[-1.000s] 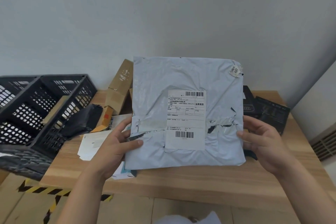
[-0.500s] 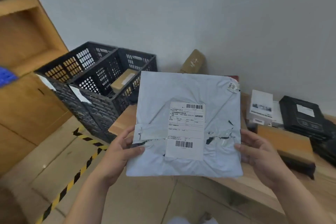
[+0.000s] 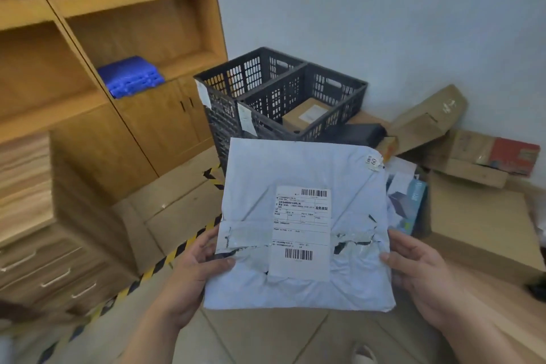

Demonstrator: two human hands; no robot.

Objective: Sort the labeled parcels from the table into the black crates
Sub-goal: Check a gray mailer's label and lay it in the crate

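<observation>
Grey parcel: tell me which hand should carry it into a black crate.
Left, probably. Both hands grip the grey parcel, the left hand on its left edge, the right hand on its right. The black crates stand up and left of the parcel, on the left hand's side.

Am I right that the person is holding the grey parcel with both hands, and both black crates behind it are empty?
Not quite. Both hands, left hand and right hand, do hold the grey parcel, but the head view shows a brown box in the right black crate.
</observation>
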